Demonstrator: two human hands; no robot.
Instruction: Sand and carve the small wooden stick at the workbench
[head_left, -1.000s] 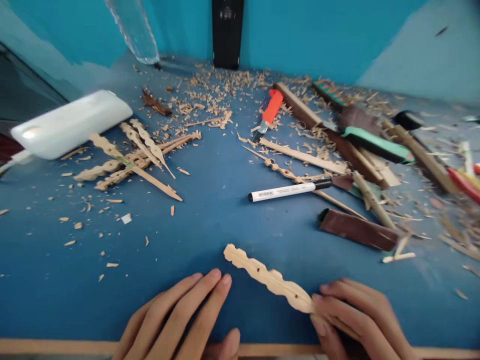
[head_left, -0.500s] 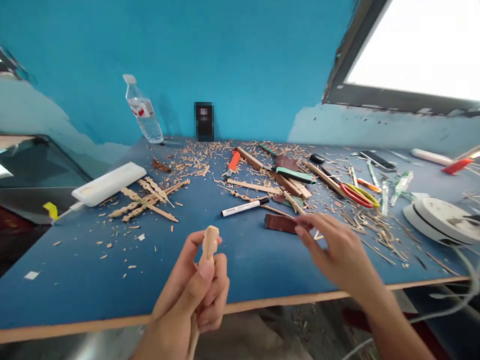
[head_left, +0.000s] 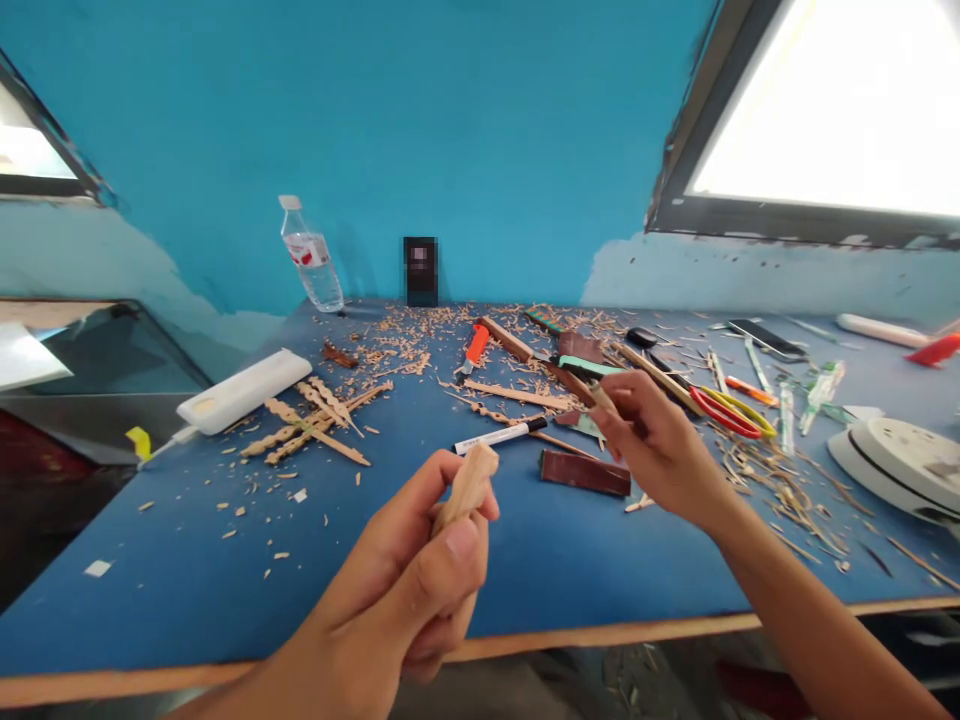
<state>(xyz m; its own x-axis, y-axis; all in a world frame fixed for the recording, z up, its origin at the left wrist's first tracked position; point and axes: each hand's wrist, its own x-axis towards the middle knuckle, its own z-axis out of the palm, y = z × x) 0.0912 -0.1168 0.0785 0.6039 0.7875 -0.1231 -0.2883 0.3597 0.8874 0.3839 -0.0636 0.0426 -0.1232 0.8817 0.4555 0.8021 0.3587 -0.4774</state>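
Above the blue table [head_left: 225, 590], left hand [head_left: 405, 590] grips a carved stick [head_left: 466, 485] upright for inspection; right hand [head_left: 660, 450] pinches a thin wooden strip [head_left: 600, 395]

- Hands: two, left hand [head_left: 409, 585] and right hand [head_left: 660, 450].
- Wooden stick [head_left: 466, 488] in the left hand: one.
- Water bottle [head_left: 311, 255]: one.
- Marker [head_left: 501, 436]: one.
- Orange-handled knife [head_left: 474, 346]: one.
- Scissors [head_left: 731, 412]: one pair.
- White case [head_left: 244, 390]: one.
- Brown strip [head_left: 586, 472]: one.
- Carved sticks [head_left: 315, 425] in the left pile: several, overlapping, exact count unclear.
- Shavings [head_left: 397, 345]: too many to count.
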